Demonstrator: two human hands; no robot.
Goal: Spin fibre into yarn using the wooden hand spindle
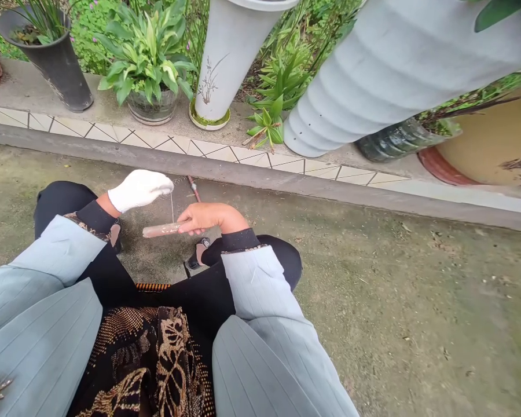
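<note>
My left hand [139, 189] wears a white glove and is closed in a pinch, with a thin pale strand [172, 206] hanging down from its fingertips. Below it, my bare right hand [208, 218] is closed around one end of a short brownish stick-like piece [161, 230] that points left. The strand runs down to this piece. Both hands hover above the ground between my knees. A dark-handled tool [198, 254] lies on the ground just under my right wrist.
A tiled kerb [165, 142] runs across ahead, carrying a black pot [54, 58], a leafy plant in a glass pot [150, 104], tall white planters [230, 52] and a terracotta pot [495, 145]. A reddish rod [193, 186] lies near the kerb. Bare mossy concrete [417, 301] stretches right.
</note>
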